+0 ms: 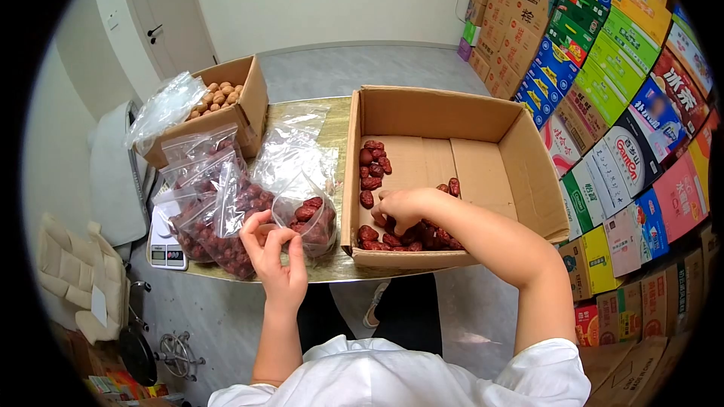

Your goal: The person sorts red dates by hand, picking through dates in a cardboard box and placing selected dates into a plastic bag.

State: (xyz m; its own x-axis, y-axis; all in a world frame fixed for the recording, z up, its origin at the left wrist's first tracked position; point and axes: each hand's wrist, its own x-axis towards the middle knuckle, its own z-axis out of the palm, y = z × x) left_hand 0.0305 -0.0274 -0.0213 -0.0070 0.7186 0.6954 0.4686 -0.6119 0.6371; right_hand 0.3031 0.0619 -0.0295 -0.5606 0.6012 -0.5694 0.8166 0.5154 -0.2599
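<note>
Head view, from the left: at upper left, crinkled plastic [170, 109], thin and slick, drapes a small cardboard box [255, 98] of walnuts [219, 98], hard, round and ridged. Below sits a white scale [161, 234], smooth and flat, just beside filled bags [226, 245] lumpy with dates [260, 197]. Those bags should be fairly heavy for such thin film and apt to slump; I'd gather the top and slip a palm beneath. Left of centre, the fingers of my left hand [279, 264] are curled, thumb and index seemingly pinching the near lip of an open bag [326, 245]. It is round-mouthed, floppy and slippery, with dates bunched inside; the rim is the sensible hold, since the sides would buckle. Beyond it, flat clear bags [290, 147] shine on the glossy, streaked table [335, 132].

Right of centre, the large cardboard box [437, 114] is stiff, matte and brown. Loose dates [369, 182] lie along its left and near walls: dark red, oval, wrinkled. Each looks light, leathery, perhaps slightly yielding, so a soft hold round the middle suits. My right hand [400, 207] bends its fingers down among them; the tips are hidden, so I cannot tell what they pinch. Far right, printed cartons [603, 128] stack up, flat-faced and square-cornered.
</note>
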